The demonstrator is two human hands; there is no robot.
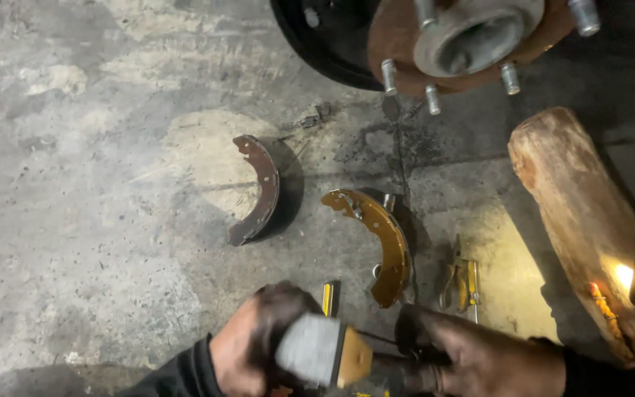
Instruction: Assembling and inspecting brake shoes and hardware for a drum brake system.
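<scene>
Concrete floor [90, 220]: grey, stained and worn, it filled most of the view.
Hands: two, both grimy, sat at the near edge in dark sleeves.
Left hand [255, 342]: it was wrapped around a brake shoe [321, 351] with a grey lining and a yellow backing, blurred.
Right hand [472, 353]: it was closed on the dark end of a part joined to that shoe; what the part was could not be told.
Brake shoes counted: three. One was in the hands. One rusty brown shoe [259, 190] stood on edge on the floor, left of centre. One yellow shoe [380, 242] stood on edge just beyond the hands, well apart from the brown one.
Pliers [461, 279]: one pair with yellow grips lay just right of the yellow shoe.
Wheel hub [475, 37]: one, rusty, at the far edge, with five studs showing.
Wooden log [589, 228]: one, lying at the right, running near to far.
Small light [622, 276]: one bright glow rested on the near end of the log.
</scene>
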